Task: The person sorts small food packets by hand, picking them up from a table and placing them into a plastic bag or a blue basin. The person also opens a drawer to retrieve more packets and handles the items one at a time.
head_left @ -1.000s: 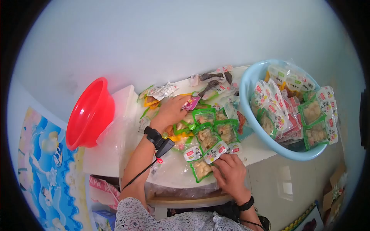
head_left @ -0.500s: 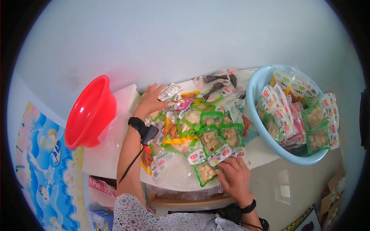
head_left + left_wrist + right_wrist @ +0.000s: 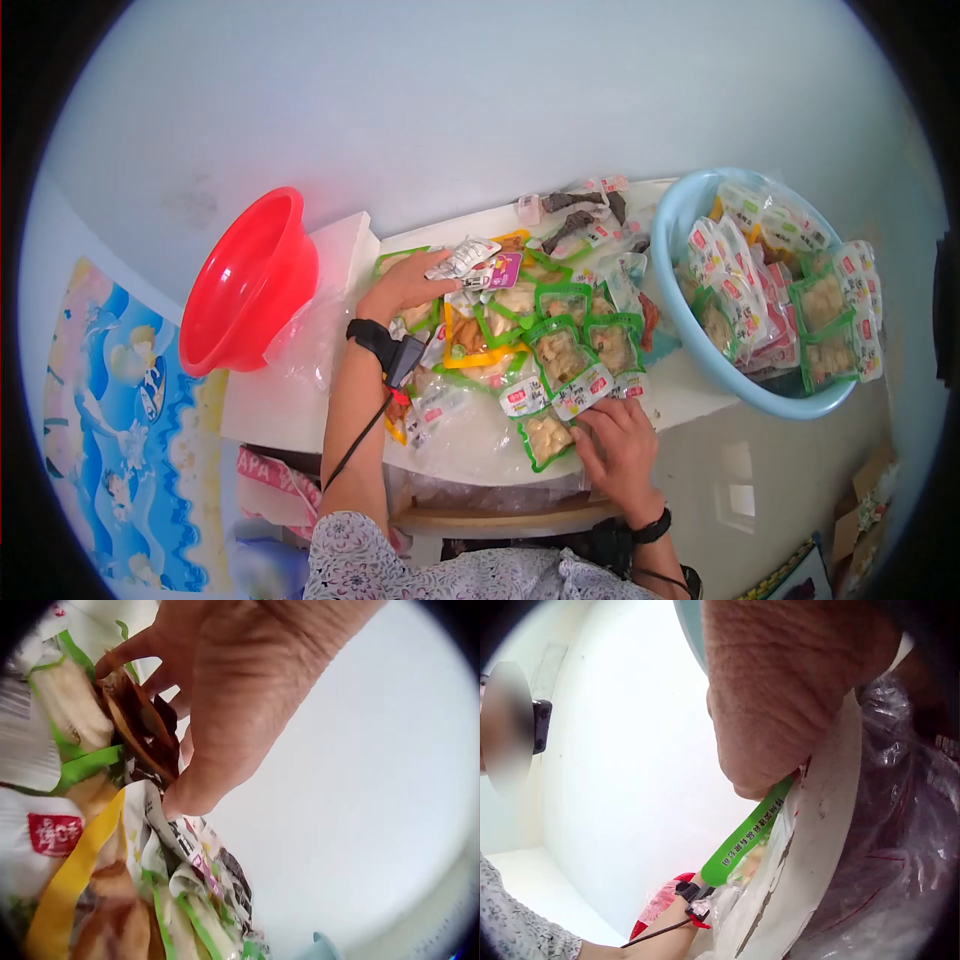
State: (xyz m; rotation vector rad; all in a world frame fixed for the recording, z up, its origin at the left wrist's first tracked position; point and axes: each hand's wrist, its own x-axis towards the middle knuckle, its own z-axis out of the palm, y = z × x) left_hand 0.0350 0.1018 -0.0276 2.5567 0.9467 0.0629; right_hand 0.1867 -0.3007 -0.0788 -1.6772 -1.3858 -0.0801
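Note:
A pile of clear vacuum food packets with green and yellow edges covers the table's middle. My left hand is at the pile's left back, beside a silver-white packet and a purple-labelled one. Up close in the left wrist view, its thumb and spread fingers hold a packet of dark brown food. My right hand rests at the front edge, fingertips on a white-labelled packet, thumb beside a green-edged packet. In the right wrist view, those fingertips are hidden behind the hand.
To the right, a light blue basin holds many packets, some hanging over its rim. A red basin stands tilted at the left beside clear plastic film. Dark-meat packets lie at the back against the wall.
My left hand went from over the purple-labelled packet to the pile's left back, then came slightly right, the silver-white packet shifting with it. My right hand has stayed at the front packets.

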